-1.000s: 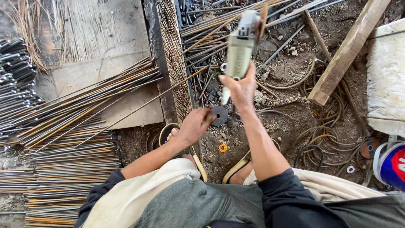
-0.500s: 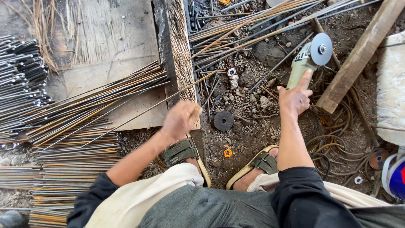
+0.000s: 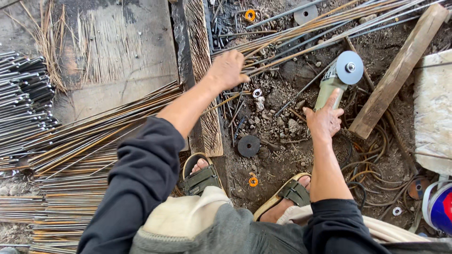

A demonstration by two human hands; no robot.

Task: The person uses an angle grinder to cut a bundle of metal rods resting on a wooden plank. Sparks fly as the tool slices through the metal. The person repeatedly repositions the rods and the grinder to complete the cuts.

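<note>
My left hand [image 3: 228, 70] reaches forward over the upright wooden plank [image 3: 203, 56], its fingers curled on the near ends of thin rusty steel rods [image 3: 301, 33] that fan out to the upper right. My right hand [image 3: 324, 120] rests with spread fingers on the tail of a pale green angle grinder [image 3: 332, 83], index finger laid along its body. The grinder lies on the dirt with its grey disc [image 3: 349, 67] facing up. My sandalled feet [image 3: 201, 175] stand just below.
A black disc [image 3: 248, 146] and an orange ring [image 3: 253, 181] lie between my feet and the grinder. A wooden beam [image 3: 400, 70] slants at right beside a white slab [image 3: 433, 108]. Rod bundles [image 3: 56, 155] cover the left; tangled wire [image 3: 372, 169] lies at right.
My left hand has moved up from near my foot to the rod ends. My right hand brought the grinder down to the ground and its fingers have loosened.
</note>
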